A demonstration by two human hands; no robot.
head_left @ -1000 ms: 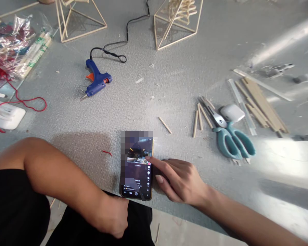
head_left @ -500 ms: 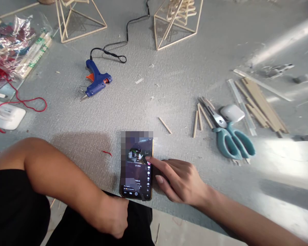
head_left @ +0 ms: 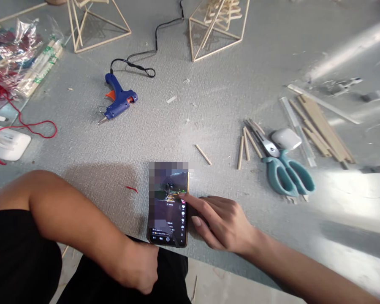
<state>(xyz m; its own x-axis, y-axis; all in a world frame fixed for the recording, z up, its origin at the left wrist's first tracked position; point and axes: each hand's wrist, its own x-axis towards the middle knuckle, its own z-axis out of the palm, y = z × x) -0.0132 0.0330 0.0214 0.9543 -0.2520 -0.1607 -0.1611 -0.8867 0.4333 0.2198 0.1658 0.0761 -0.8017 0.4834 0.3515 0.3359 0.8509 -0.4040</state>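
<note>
A smartphone (head_left: 174, 215) lies face up near the table's front edge, its screen lit and partly blurred by mosaic. My right hand (head_left: 223, 221) is to the right of it, the index finger stretched onto the screen and the thumb apart; it grips nothing. Below the phone's lower left corner, my left hand (head_left: 141, 268) is curled into a loose fist over my dark-clothed lap. Its fingertips are turned away from view, and nothing sticks out of it. A short wooden stick (head_left: 203, 154) and a scrap of red thread (head_left: 132, 188) lie on the table nearby.
Teal-handled scissors (head_left: 288, 175), a white case (head_left: 286, 139) and wooden strips (head_left: 324, 126) lie to the right. A blue glue gun (head_left: 120, 99) with a black cord sits left of centre. Stick frames (head_left: 215, 50) stand at the back; plastic packets (head_left: 19, 46) lie far left.
The picture on the phone's screen has changed. Both hands and the things on the table look the same.
</note>
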